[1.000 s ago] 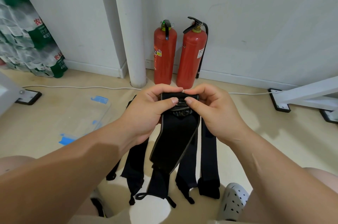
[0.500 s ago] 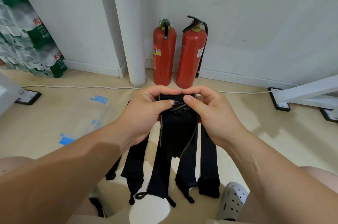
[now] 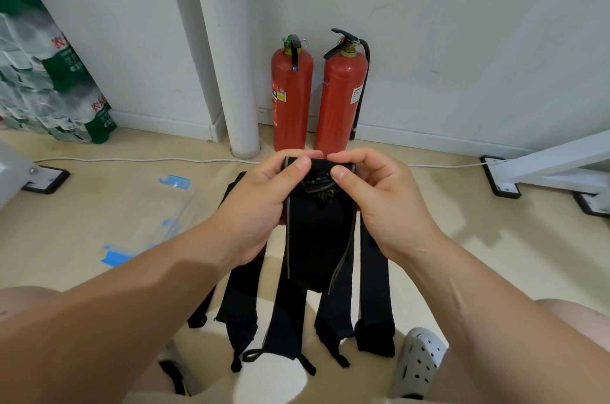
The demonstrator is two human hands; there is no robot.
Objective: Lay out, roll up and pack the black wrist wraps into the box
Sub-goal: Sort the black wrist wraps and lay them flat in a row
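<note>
Head view: left hand [image 3: 254, 212] and right hand [image 3: 389, 205] fingers [image 3: 340, 172] pinch the top-rolled, grey-edged black wrist wrap [image 3: 313, 245].

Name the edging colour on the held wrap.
Grey edging on the black wrist wrap; shows best in the head view.

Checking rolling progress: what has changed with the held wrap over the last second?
The left hand and right hand have risen slightly with the rolled top of the held wrap; its free tail now ends higher and hangs straighter than a second ago. Unchanged: both hands still pinch the roll, the other wraps lie on the floor, the clear box sits at left.
</note>
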